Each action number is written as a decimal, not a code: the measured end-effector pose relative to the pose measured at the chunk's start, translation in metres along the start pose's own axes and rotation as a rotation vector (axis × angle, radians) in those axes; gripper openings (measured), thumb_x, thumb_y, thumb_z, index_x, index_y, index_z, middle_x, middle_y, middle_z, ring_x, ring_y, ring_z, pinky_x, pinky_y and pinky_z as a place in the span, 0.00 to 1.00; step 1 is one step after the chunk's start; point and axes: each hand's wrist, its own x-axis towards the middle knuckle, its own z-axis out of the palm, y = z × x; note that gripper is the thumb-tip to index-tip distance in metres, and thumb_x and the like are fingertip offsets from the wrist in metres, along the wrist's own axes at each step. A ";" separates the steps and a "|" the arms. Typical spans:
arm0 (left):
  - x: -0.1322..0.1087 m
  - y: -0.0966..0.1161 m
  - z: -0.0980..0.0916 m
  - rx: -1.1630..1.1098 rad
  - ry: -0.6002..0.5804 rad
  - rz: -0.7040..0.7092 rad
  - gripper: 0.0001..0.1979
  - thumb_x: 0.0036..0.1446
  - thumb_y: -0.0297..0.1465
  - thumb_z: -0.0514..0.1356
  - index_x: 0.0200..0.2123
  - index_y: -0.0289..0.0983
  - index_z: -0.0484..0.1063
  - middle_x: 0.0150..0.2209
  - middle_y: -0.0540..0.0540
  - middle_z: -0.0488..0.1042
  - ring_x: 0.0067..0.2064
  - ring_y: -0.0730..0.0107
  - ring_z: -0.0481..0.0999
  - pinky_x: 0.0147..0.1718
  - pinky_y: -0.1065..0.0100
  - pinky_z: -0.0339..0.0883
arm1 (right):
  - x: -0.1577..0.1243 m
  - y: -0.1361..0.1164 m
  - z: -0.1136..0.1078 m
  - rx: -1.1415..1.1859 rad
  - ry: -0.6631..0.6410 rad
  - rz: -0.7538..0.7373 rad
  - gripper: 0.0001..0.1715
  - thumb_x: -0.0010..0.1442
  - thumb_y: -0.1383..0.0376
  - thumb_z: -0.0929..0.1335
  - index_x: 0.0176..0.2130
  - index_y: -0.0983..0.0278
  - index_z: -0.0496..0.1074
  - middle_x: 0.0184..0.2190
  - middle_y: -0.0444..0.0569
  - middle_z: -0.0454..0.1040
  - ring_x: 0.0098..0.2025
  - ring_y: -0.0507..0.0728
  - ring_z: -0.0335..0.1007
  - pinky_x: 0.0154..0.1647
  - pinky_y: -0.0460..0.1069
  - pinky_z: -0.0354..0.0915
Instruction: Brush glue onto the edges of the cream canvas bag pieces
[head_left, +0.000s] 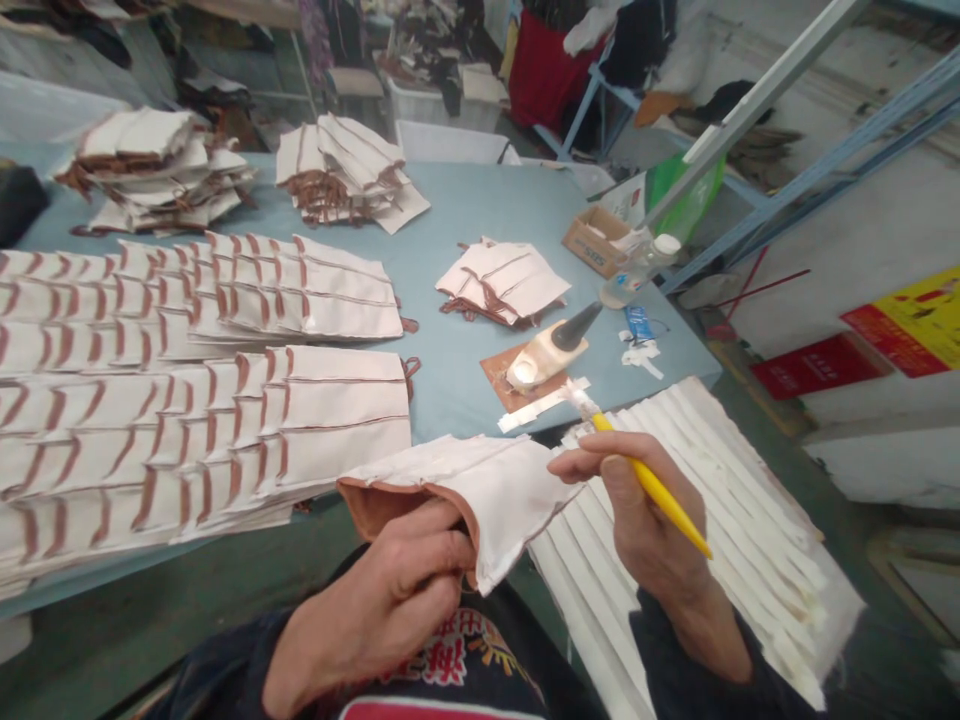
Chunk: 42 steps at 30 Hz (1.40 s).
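Observation:
My left hand (382, 590) grips the near edge of a cream fabric piece with a brown lining (480, 495), its fingers reaching inside the opening. The piece is held up off the table, in front of my body. In my right hand (660, 525) is a brush with a yellow handle (656, 485), pinched between thumb and fingers. Its whitish bristle end points away from me, near some white strips (544, 400). Just beyond lies a cream plastic bottle with a dark cone-shaped tip (547, 350), resting on a brown piece (495, 375).
Overlapping rows of cream-and-brown pieces (345, 395) cover the left of the blue table (450, 190). More stacks (510, 280) stand farther back. Long white strips (720, 500) lie at my right. A small cardboard box (596, 240) and a clear bottle (637, 275) sit near the right edge, below a slanted metal bar (757, 110).

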 end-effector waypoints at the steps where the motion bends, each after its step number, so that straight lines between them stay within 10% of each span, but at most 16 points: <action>1: 0.001 0.003 -0.001 -0.043 -0.008 -0.013 0.15 0.57 0.15 0.53 0.32 0.39 0.74 0.37 0.45 0.79 0.39 0.65 0.77 0.42 0.68 0.71 | 0.004 0.002 -0.001 -0.013 -0.033 -0.005 0.12 0.79 0.58 0.66 0.48 0.58 0.79 0.36 0.45 0.87 0.39 0.56 0.87 0.42 0.50 0.82; 14: 0.013 0.021 -0.008 -0.247 -0.221 0.081 0.18 0.47 0.12 0.53 0.33 0.38 0.74 0.51 0.42 0.81 0.54 0.58 0.81 0.49 0.67 0.75 | 0.027 0.005 0.009 -0.088 -0.415 -0.058 0.10 0.75 0.60 0.69 0.50 0.59 0.80 0.43 0.47 0.88 0.43 0.57 0.87 0.47 0.50 0.79; 20: 0.007 0.013 -0.017 -0.317 -0.223 -0.020 0.17 0.48 0.14 0.52 0.31 0.40 0.73 0.37 0.48 0.82 0.43 0.64 0.82 0.48 0.68 0.75 | 0.001 -0.002 0.019 -0.186 -0.128 -0.175 0.12 0.74 0.63 0.69 0.35 0.58 0.74 0.28 0.39 0.81 0.27 0.51 0.78 0.30 0.44 0.71; 26: 0.024 0.011 -0.056 -0.341 -0.497 -0.390 0.12 0.56 0.27 0.65 0.44 0.39 0.79 0.45 0.47 0.85 0.47 0.58 0.81 0.46 0.67 0.73 | -0.017 -0.011 0.012 -0.409 0.008 -0.159 0.20 0.79 0.58 0.65 0.33 0.57 0.71 0.24 0.40 0.77 0.21 0.51 0.71 0.24 0.45 0.66; 32: 0.036 0.008 -0.039 -0.409 -0.337 -0.499 0.20 0.65 0.47 0.64 0.29 0.40 0.65 0.29 0.52 0.66 0.32 0.69 0.64 0.33 0.68 0.60 | -0.024 -0.020 0.009 -0.379 -0.008 -0.313 0.17 0.80 0.59 0.64 0.36 0.57 0.70 0.25 0.40 0.78 0.23 0.51 0.75 0.26 0.45 0.68; 42: 0.031 0.033 0.011 -0.320 -0.051 -0.502 0.24 0.66 0.46 0.63 0.25 0.41 0.58 0.27 0.55 0.58 0.29 0.72 0.57 0.26 0.69 0.51 | -0.050 -0.003 -0.031 -0.213 0.260 -0.235 0.29 0.80 0.43 0.60 0.58 0.60 0.76 0.29 0.42 0.78 0.23 0.52 0.69 0.26 0.48 0.67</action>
